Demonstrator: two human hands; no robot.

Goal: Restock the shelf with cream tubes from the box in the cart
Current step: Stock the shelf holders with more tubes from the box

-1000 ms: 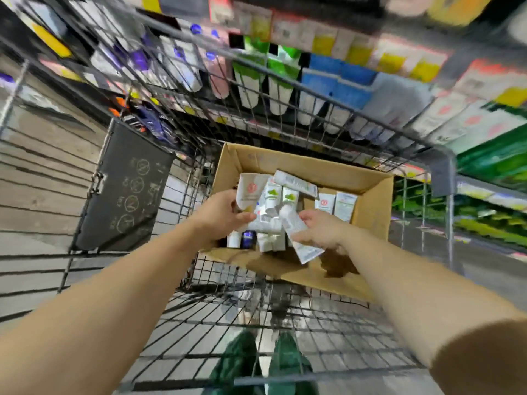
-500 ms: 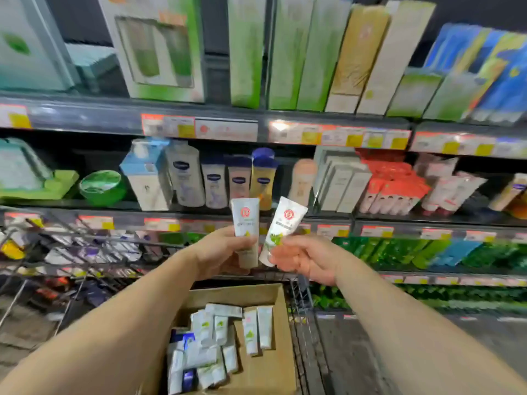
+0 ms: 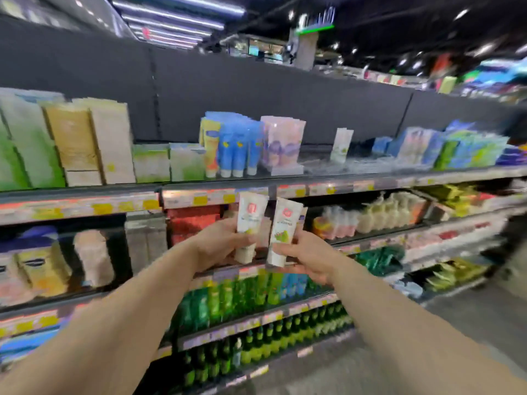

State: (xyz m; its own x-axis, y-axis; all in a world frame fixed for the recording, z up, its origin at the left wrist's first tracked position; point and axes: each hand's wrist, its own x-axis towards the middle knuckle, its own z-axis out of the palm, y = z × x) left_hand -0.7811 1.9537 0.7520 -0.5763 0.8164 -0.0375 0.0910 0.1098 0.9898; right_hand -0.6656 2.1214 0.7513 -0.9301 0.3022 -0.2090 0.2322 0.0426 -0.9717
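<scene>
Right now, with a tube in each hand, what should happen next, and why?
Probably lift both tubes to the top shelf, beside the lone white tube. The left hand and right hand each grip a similar-looking cream tube, and bare shelf shows there.

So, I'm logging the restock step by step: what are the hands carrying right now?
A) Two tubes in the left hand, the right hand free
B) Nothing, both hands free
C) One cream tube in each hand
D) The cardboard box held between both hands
C: the left hand grips one white cream tube and the right hand grips another tube, both held up before the shelf.
</scene>
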